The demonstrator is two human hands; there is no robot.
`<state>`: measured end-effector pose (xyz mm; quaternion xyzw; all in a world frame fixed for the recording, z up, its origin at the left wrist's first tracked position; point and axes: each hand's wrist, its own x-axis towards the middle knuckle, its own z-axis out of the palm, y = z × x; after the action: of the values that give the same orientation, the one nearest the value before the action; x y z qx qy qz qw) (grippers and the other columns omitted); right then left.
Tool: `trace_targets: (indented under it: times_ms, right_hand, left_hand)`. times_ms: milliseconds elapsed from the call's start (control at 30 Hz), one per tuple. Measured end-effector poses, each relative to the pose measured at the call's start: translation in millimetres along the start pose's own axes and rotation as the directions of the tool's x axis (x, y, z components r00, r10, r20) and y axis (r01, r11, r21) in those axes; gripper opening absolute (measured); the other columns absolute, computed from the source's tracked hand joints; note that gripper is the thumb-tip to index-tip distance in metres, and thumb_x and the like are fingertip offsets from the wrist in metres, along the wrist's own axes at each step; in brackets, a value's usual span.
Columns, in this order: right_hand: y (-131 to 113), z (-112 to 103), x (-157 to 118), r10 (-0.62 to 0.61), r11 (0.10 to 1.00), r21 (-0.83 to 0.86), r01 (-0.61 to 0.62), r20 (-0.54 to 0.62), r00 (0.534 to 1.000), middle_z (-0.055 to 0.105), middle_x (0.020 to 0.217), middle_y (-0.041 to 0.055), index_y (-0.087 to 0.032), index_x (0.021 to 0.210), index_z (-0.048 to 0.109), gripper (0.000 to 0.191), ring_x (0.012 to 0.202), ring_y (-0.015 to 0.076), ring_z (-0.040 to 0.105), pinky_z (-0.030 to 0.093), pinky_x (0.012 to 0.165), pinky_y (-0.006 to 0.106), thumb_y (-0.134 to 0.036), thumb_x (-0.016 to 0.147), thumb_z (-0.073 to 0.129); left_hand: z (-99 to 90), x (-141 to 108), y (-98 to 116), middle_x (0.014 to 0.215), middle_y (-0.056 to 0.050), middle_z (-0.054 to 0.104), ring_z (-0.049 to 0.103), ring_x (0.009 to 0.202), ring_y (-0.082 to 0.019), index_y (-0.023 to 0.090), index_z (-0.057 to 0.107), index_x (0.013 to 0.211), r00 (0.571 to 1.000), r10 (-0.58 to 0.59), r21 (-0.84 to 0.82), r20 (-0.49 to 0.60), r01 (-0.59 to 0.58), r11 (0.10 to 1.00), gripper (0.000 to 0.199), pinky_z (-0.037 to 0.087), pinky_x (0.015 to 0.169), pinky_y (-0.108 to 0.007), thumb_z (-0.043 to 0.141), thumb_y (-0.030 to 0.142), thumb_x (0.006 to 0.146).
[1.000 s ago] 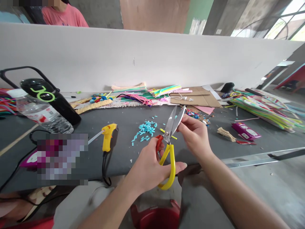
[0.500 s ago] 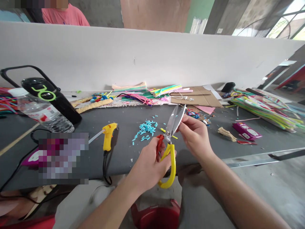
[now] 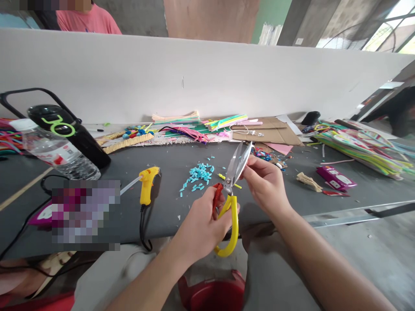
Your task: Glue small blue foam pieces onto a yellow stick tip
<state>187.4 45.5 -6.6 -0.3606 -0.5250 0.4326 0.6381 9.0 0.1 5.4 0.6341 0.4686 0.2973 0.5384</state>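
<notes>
My left hand is closed round a pair of scissors, whose handles are red and yellow. Their silver blades point up and away, slightly apart. Beside the blade tips, the thumb and fingers of my right hand are pinched together; whatever is between them is too small or hidden to make out. On the grey table to the left of the blades lies a loose heap of small light-blue pieces. A few short yellow-green bits lie close to the scissors, partly covered by them.
A yellow glue gun lies left of the blue heap. Further left are a water bottle and a black flask. Bundled pipe cleaners and a purple box lie right. A white partition stands behind; a person sits beyond.
My hands and the scissors stay almost in place. The blades look slightly closer together. A dark shape has appeared in the background at the far right.
</notes>
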Motion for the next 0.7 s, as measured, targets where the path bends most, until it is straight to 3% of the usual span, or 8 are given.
trace_targets:
  times_ms: [267, 700]
  right_hand:
    - [-1.2, -1.0, 0.0, -0.009, 1.0, -0.001, 0.009, 0.019, 1.0, 0.063, 0.077, 0.0, -0.02, 0.083, 0.071, 0.01, 0.071, 0.0122, 0.055, 0.047, 0.068, 0.026, -0.029, 0.086, 0.073]
    - [-0.4, -1.2, 0.6, -0.005, 1.0, 0.001, 0.005, 0.004, 1.0, 0.062, 0.076, 0.0002, -0.02, 0.082, 0.07, 0.013, 0.07, 0.0132, 0.056, 0.047, 0.068, 0.027, -0.031, 0.086, 0.074]
  left_hand:
    - [2.9, 1.2, -5.5, 0.076, 0.001, 0.055, 0.042, 0.063, -0.011, 0.019, 0.056, 0.091, 0.998, -0.02, 0.016, -0.056, 0.021, 1.0, 0.03, 0.038, 0.057, -0.023, 0.063, 0.048, 0.087]
    - [-1.9, 1.1, -9.6, 0.074, 0.003, 0.052, 0.041, 0.063, -0.011, 0.021, 0.052, 0.089, 1.0, 0.001, 0.081, -0.017, 0.0, 0.997, 0.024, 0.037, 0.057, -0.023, 0.058, 0.044, 0.091]
